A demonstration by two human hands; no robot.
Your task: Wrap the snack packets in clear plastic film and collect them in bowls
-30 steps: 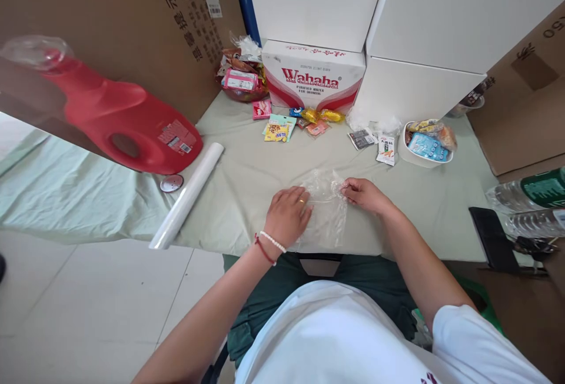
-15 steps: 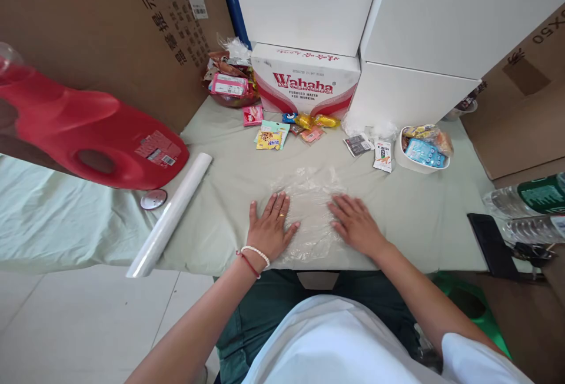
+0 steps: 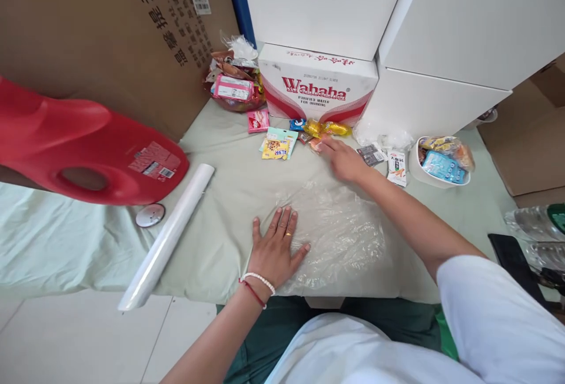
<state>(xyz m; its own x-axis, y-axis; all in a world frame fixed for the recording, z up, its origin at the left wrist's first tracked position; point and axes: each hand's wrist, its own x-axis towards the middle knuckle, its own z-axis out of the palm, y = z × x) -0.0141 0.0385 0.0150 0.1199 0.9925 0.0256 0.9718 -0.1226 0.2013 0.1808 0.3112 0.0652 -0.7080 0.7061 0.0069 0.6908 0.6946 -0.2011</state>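
My left hand (image 3: 277,247) lies flat with its fingers spread on the left edge of a clear plastic sheet (image 3: 339,237). The sheet is thin and wrinkled, spread on the green tablecloth. My right hand (image 3: 343,159) reaches past the sheet's far edge, its fingers stretched out. Its fingertips are at a small orange-pink snack packet (image 3: 316,144) and cover part of it. Close by lie yellow-wrapped snacks (image 3: 335,129), a blue packet (image 3: 297,125) and a yellow cookie packet (image 3: 275,149). A dark grey packet (image 3: 371,154) lies just right of this hand.
On the left are a plastic roll (image 3: 170,237), a round tin (image 3: 150,215) and a big red jug (image 3: 92,148). A Wahaha carton (image 3: 320,86) stands at the back beside a snack bowl (image 3: 233,98). A white tub (image 3: 435,178) and a black phone (image 3: 514,260) are on the right.
My right hand has lifted off the plastic sheet and moved forward to the snack packets. The left hand stays flat on the sheet. The view has shifted slightly.
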